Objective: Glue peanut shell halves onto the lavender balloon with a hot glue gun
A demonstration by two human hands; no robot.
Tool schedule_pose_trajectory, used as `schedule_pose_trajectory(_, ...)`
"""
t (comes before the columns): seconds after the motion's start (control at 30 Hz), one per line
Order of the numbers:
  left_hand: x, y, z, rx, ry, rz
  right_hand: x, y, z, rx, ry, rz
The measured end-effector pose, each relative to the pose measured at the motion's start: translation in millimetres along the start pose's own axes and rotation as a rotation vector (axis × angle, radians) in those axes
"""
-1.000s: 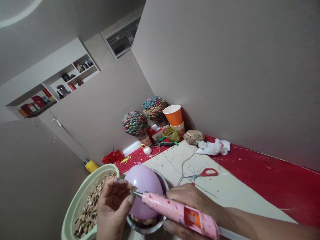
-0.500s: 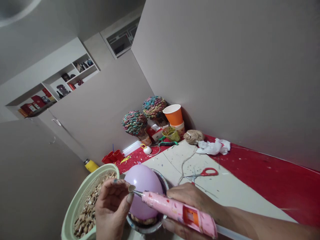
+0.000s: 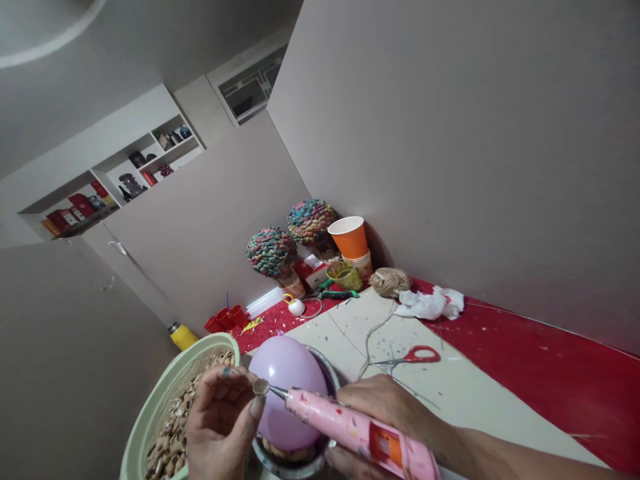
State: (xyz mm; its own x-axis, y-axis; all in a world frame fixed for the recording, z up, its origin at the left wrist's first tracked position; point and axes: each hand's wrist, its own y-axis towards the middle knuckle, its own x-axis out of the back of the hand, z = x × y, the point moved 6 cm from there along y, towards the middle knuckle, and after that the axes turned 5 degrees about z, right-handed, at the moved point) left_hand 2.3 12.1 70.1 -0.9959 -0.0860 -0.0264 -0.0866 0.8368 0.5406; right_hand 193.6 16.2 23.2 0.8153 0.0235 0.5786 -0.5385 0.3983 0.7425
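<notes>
My left hand (image 3: 220, 417) pinches a small nut shell (image 3: 261, 387) between thumb and fingertips, its hollow side showing. My right hand (image 3: 400, 408) is wrapped round a pink, paint-spotted glue gun (image 3: 340, 421); the metal nozzle points left and meets or nearly meets the shell's edge. Behind both hands a lilac balloon (image 3: 285, 373) sits in a round bowl (image 3: 332, 381), with a ring of shells (image 3: 290, 455) round its lower part. To the left of my left hand stands a pale green basket (image 3: 143, 420) full of loose shells (image 3: 173, 427).
Red-handled scissors (image 3: 423, 354), a twine ball (image 3: 390, 283) and crumpled white tissue (image 3: 433, 303) lie beyond my right hand. Farther back are two shell-covered balls (image 3: 271, 252) on cups, an orange paper cup (image 3: 349, 239), green-handled pliers (image 3: 339, 294) and red cups (image 3: 227, 319). Walls close the corner.
The view has tilted slightly, so things sit a little lower. Both hands keep their hold; the shell has turned slightly at the nozzle tip.
</notes>
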Motion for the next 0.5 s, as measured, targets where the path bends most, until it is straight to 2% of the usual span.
schedule_pose_trajectory(0.13, -1.5, -1, -1, 0.005, -0.012, -0.01, 5, 1, 0, 0.001, 0.07, -0.013)
schedule_pose_trajectory(0.33, -13.1, -7, -6, 0.045, -0.055, -0.14, 8, 3, 3, -0.013, 0.072, 0.04)
schedule_pose_trajectory(0.5, -19.3, -8, -5, 0.067, -0.009, -0.112, 6, 2, 2, -0.004, 0.076, -0.027)
